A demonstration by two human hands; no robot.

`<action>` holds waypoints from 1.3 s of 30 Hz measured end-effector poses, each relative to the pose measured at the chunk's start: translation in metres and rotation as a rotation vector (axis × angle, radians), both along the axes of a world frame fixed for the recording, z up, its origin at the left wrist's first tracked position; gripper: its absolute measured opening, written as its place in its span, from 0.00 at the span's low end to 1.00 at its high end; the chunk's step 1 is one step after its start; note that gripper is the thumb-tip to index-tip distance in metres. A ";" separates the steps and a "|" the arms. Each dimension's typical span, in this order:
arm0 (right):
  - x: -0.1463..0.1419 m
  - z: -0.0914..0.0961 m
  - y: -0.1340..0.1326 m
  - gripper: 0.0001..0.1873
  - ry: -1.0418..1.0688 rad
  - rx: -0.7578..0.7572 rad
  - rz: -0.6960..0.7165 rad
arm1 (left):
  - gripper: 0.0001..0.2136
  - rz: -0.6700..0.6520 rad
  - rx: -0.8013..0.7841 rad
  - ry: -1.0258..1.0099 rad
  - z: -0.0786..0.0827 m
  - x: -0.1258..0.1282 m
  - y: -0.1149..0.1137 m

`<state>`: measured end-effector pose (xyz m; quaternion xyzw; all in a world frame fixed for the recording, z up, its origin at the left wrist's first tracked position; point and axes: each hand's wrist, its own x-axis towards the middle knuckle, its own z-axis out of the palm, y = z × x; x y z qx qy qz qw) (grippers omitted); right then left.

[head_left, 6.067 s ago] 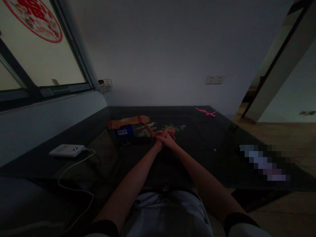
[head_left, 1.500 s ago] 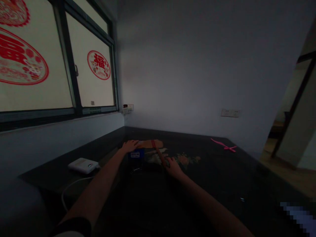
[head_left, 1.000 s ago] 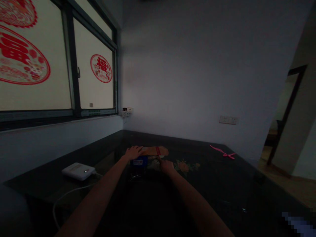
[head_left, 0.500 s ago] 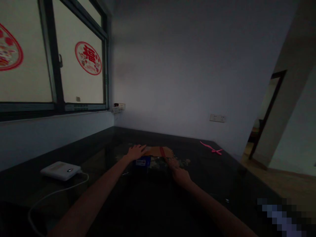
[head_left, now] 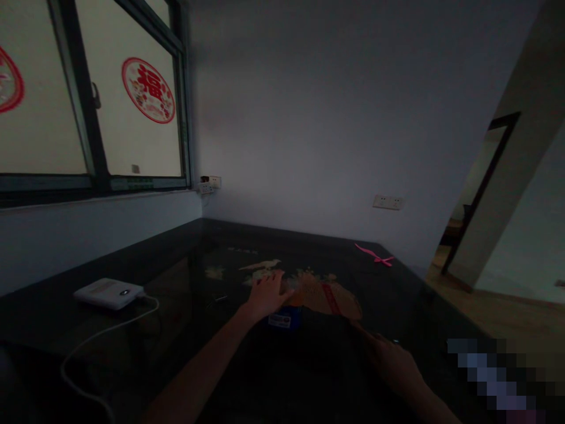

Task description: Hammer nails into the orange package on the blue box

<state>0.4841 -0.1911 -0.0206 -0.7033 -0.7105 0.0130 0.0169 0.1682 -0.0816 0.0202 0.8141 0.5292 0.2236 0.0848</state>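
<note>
My left hand [head_left: 267, 294] lies flat with fingers spread on the near left end of a brown paper-wrapped parcel [head_left: 315, 293] on the dark glass table [head_left: 185, 277]. A red ribbon band [head_left: 330, 292] crosses the parcel. A small blue box with a white label [head_left: 282, 318] sits just under my left palm. My right hand [head_left: 391, 360] is lower right, apart from the parcel, with fingers drawn together. A thin dim strand seems to run from them toward the parcel. The room is too dark to name what they pinch.
A white power bank [head_left: 108, 292] with a white cable [head_left: 95, 341] lies at the left. A pink ribbon bow [head_left: 375, 257] rests near the far right corner. The table meets walls at left and back. An open doorway [head_left: 477, 200] stands at the right.
The parcel, the blue box and my left hand have come nearer to me and to the right. My right hand has drawn back toward me, away from the parcel.
</note>
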 end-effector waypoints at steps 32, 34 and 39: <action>0.032 -0.017 -0.062 0.27 0.059 0.076 -0.259 | 0.24 -0.001 -0.057 0.332 -0.078 -0.167 0.024; 0.030 -0.017 -0.062 0.26 0.046 0.091 -0.255 | 0.24 -0.074 -0.078 0.367 -0.081 -0.165 0.024; 0.029 -0.015 -0.062 0.26 0.017 0.114 -0.253 | 0.26 -0.144 -0.116 0.385 -0.077 -0.156 0.010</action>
